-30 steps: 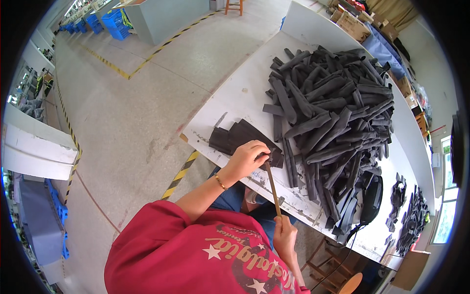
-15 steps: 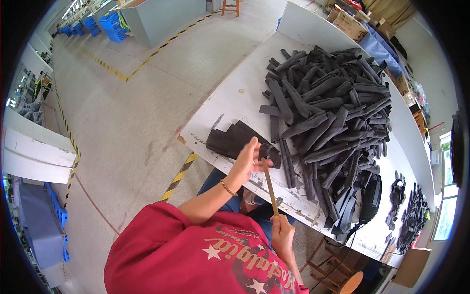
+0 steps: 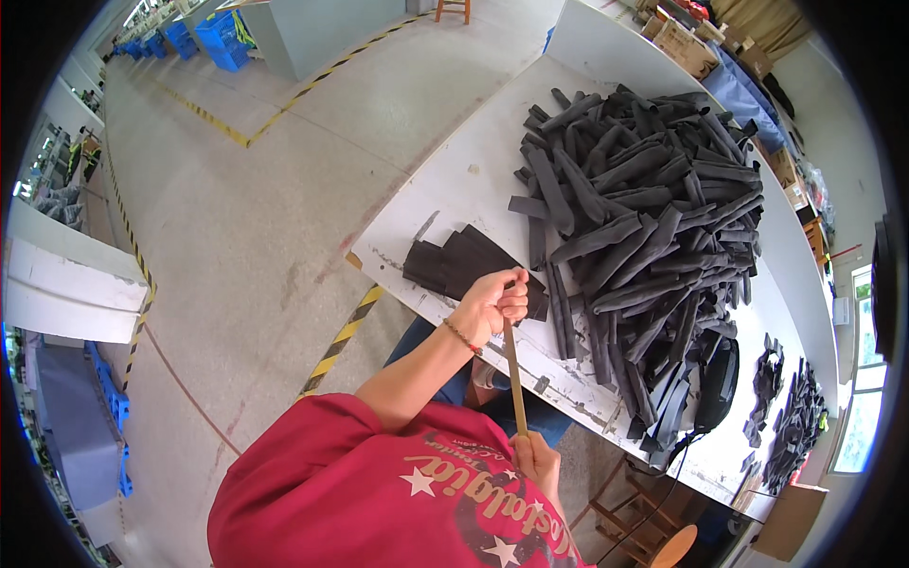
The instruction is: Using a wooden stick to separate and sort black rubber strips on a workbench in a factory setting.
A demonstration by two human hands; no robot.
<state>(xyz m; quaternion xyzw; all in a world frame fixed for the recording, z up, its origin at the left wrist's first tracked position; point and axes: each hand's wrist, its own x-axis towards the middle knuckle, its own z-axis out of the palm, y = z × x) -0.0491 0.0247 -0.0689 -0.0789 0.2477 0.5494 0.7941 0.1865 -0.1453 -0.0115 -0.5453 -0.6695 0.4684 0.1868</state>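
My left hand (image 3: 496, 305), with a beaded bracelet at the wrist, is closed round the upper end of a flat tan stick (image 3: 516, 383), which looks like wood or bamboo. Its fingers hide the tip and anything else within them. Lower down, my right hand (image 3: 538, 458) grips the stick's other end close to my red shirt. Just beyond my left hand, several flat black fabric tubes (image 3: 464, 263) lie side by side on the white table (image 3: 445, 180). A large heap of similar dark tubes (image 3: 644, 199) rises to the right.
A black rounded device (image 3: 718, 383) with a cord sits at the table's near edge. More black pieces (image 3: 797, 421) are piled farther right. A wooden stool (image 3: 674, 547) stands below the table. Yellow-and-black tape (image 3: 346, 339) marks the floor.
My left hand's fingers, loosely spread round a dark piece at the stick's tip before, have closed into a fist there. My right hand and the stick have shifted slightly toward my body.
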